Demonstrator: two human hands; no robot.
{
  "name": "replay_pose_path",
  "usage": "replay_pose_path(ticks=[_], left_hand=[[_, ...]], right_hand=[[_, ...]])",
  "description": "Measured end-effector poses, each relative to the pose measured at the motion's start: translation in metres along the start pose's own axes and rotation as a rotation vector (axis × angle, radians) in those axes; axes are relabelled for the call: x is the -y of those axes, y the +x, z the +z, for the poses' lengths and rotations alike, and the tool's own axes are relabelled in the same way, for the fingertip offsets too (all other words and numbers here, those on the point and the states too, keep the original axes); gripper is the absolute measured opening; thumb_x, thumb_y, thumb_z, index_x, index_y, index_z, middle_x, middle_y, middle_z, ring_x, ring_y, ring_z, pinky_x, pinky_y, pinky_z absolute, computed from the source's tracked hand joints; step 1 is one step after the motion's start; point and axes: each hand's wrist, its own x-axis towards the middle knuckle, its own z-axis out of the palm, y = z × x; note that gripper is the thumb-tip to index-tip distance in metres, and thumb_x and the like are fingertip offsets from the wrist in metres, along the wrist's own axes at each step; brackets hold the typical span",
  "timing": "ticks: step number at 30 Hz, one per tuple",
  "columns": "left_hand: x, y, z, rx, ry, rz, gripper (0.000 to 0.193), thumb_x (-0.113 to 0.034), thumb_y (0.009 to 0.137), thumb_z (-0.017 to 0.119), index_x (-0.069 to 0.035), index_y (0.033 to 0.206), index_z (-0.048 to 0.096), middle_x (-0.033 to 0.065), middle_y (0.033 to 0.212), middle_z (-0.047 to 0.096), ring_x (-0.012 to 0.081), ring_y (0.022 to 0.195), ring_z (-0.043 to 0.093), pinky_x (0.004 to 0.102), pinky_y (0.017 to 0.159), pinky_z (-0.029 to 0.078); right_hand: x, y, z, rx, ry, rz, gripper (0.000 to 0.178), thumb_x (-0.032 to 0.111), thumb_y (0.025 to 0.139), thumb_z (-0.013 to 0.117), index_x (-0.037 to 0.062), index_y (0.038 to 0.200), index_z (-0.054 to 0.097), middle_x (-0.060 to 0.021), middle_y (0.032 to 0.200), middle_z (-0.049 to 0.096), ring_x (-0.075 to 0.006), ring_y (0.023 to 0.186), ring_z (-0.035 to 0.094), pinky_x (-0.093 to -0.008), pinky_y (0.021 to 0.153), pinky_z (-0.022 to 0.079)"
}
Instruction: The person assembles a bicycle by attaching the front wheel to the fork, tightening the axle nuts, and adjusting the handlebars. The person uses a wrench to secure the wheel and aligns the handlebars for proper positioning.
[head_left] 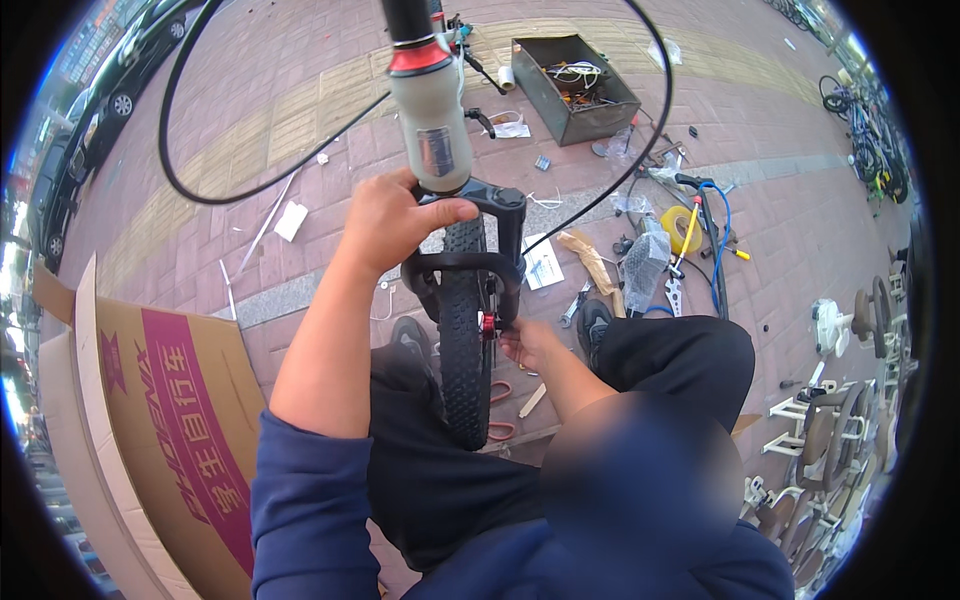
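A bicycle's front end stands upright between my knees. Its knobbly black tyre (462,360) sits in a black suspension fork (508,225), under a pale grey head tube (430,120) with a red ring. My left hand (400,222) is closed around the top of the fork, the thumb lying across just below the head tube. Low on the fork's right side, my right hand (528,345) has its fingers bent together beside a red part (488,325) near the wheel's middle. Whatever those fingers hold is hidden.
A black cable (660,110) loops wide around the front end. Rightward lie a floor pump (712,235), yellow tape roll (682,230), wrench (575,303) and bubble-wrapped piece (646,265). A metal toolbox (590,125) stands ahead; a large cardboard box (130,420) is at left. Red-handled scissors (500,431) lie by the tyre.
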Motion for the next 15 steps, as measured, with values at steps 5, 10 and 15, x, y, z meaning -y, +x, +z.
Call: replay_pose_path(ticks=[5,10,15], left_hand=[[-0.002,0.007,0.002,0.049,-0.008,0.007,0.059,-0.052,0.072,0.09,-0.006,0.109,0.08,0.0135,0.089,0.078,0.0225,0.083,0.073,0.038,0.079,0.055],[0.003,0.005,0.002,0.021,-0.058,0.03,0.06,-0.051,0.071,0.092,-0.007,0.111,0.08,0.0127,0.091,0.077,0.0203,0.082,0.07,0.0361,0.079,0.055],[0.012,0.006,0.0,0.03,-0.085,0.006,0.061,-0.049,0.071,0.093,-0.004,0.111,0.08,0.012,0.094,0.078,0.0192,0.084,0.071,0.0353,0.08,0.055]], right_hand=[[0.01,-0.016,0.0,-0.028,-0.096,-0.179,0.009,0.018,0.101,0.066,0.0089,0.104,0.066,-0.0028,0.09,0.069,-0.0154,0.075,0.066,-0.0321,0.063,0.059],[0.008,-0.022,0.0,0.037,-0.152,-0.276,0.016,0.005,0.096,0.062,0.009,0.112,0.065,-0.0043,0.108,0.068,-0.0203,0.095,0.063,-0.0396,0.083,0.054],[0.015,-0.027,-0.004,0.127,-0.194,-0.261,0.02,0.002,0.095,0.062,0.0089,0.114,0.066,-0.004,0.11,0.069,-0.0191,0.098,0.064,-0.0385,0.087,0.054]])
